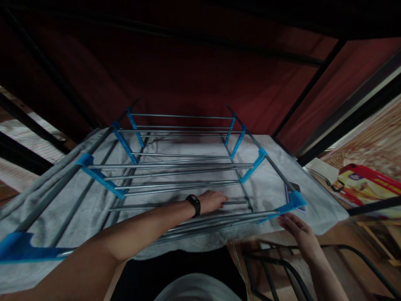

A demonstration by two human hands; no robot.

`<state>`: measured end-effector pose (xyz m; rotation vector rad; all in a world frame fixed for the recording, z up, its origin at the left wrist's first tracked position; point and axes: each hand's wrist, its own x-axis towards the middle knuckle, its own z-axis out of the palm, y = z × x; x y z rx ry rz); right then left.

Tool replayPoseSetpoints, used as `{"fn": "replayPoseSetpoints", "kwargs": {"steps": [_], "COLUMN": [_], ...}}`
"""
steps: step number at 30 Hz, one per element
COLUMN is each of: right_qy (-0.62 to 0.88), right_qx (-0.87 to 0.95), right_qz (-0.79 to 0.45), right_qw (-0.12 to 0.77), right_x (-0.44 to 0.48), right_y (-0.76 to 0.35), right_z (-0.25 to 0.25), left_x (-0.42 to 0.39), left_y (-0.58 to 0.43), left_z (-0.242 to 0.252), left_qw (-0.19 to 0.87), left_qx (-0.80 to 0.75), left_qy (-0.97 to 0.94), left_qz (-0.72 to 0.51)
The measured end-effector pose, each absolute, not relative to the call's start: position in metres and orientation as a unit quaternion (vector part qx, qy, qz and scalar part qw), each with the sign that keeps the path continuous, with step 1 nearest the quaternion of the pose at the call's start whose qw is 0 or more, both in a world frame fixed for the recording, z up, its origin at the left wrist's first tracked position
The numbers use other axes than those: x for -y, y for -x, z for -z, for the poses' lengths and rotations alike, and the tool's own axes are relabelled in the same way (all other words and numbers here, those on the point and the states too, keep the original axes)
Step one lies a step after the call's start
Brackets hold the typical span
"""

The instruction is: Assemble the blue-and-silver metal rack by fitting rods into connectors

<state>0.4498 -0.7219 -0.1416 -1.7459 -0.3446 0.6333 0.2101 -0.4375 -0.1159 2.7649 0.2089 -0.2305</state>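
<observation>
A rack of grey metal tubes with blue plastic connectors lies across a grey blanket. My left hand, with a black band on the wrist, reaches in between the crossbars. Its fingers are curled at a low metal tube, partly hidden from view. At the near right corner, my right hand has its fingertips pinched at the lower edge of a blue connector, where crossbar ends meet it. Another blue connector sits at the near left corner.
Black metal frame bars and a dark red cloth enclose the far side. A dark flat object lies beside the right-hand rail. To the right are a red and yellow package and a black-framed chair.
</observation>
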Motion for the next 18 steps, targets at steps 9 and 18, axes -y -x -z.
{"fn": "replayPoseSetpoints", "kwargs": {"steps": [9,18], "right_qy": [0.791,0.797], "right_qx": [0.17,0.184], "right_qz": [-0.296,-0.3], "right_qw": [0.508,0.49], "right_x": [0.728,0.711], "right_y": [-0.472,-0.464], "right_z": [0.16,0.147], "left_x": [0.411,0.405], "left_y": [-0.178,-0.163], "left_z": [0.141,0.152], "left_qw": [0.094,-0.007], "left_qx": [-0.164,-0.205], "left_qy": [-0.98,-0.976], "left_qz": [0.065,0.068]}}
